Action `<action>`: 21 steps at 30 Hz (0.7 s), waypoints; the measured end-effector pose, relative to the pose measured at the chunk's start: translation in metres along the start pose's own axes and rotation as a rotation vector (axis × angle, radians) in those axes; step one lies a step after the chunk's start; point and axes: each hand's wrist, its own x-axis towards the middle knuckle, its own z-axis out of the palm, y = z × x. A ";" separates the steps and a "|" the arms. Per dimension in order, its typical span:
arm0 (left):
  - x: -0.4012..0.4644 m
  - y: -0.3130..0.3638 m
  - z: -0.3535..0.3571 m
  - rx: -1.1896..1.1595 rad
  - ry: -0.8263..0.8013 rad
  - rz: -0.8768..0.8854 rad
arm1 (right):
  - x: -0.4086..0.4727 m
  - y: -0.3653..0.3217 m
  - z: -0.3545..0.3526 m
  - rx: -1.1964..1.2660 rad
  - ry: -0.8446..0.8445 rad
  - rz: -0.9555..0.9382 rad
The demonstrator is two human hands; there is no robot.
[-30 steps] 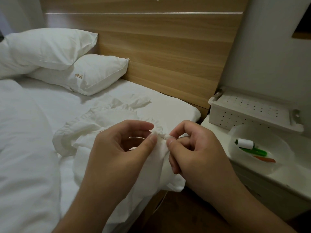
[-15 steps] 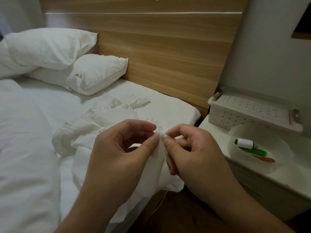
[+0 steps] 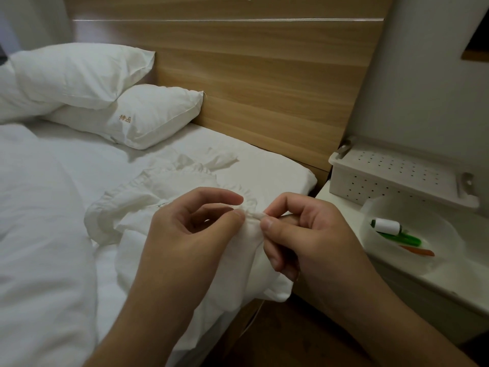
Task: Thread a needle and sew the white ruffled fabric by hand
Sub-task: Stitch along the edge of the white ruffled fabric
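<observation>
**White ruffled fabric pinched between both hands at the bed's edge**

White cotton, gathered into a frill, is what both hands are working on. The white ruffled fabric point(image 3: 164, 186) lies spread over the bed point(image 3: 277, 176) near its right edge, and its near end hangs over that edge, bunched under the palms. The left hand point(image 3: 185, 234) presses thumb against forefinger on the frilled hem, its other fingers point(image 3: 219, 197) curled loosely above. The right hand point(image 3: 312, 234) meets it from the other side, thumb and forefinger nipped together on a small twist of the same hem, the two thumbs almost touching. Whether a needle sits in that pinch cannot be told; it is too small to make out.

Two white pillows point(image 3: 148, 115) are stacked at the bed's head against the wooden headboard point(image 3: 264, 88). On the bedside worktop point(image 3: 449, 300) to the right stands a translucent bowl point(image 3: 449, 234) holding a spool of white thread point(image 3: 387, 226), a green tool point(image 3: 404, 238) and an orange one point(image 3: 418, 251). Behind the bowl, at the worktop's far edge, sits a white perforated box point(image 3: 383, 176).
</observation>
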 end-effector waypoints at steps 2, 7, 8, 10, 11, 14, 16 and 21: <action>0.000 0.000 0.000 -0.021 -0.011 -0.012 | 0.001 0.001 -0.001 0.031 -0.019 0.000; 0.002 -0.001 0.000 -0.067 -0.037 -0.052 | 0.004 0.003 -0.004 0.086 -0.071 0.011; 0.002 -0.001 0.000 -0.073 -0.043 -0.064 | 0.004 0.003 -0.004 0.099 -0.080 0.013; 0.003 -0.003 -0.001 -0.085 -0.053 -0.083 | 0.004 0.004 -0.004 0.123 -0.095 0.015; 0.004 -0.003 -0.002 -0.091 -0.057 -0.088 | 0.004 0.004 -0.005 0.135 -0.102 0.018; 0.005 -0.004 -0.003 -0.112 -0.067 -0.095 | 0.005 0.005 -0.005 0.158 -0.119 0.026; 0.005 -0.005 -0.003 -0.125 -0.069 -0.097 | 0.005 0.006 -0.006 0.169 -0.127 0.027; 0.006 -0.007 -0.003 -0.124 -0.067 -0.101 | 0.006 0.008 -0.007 0.189 -0.158 0.028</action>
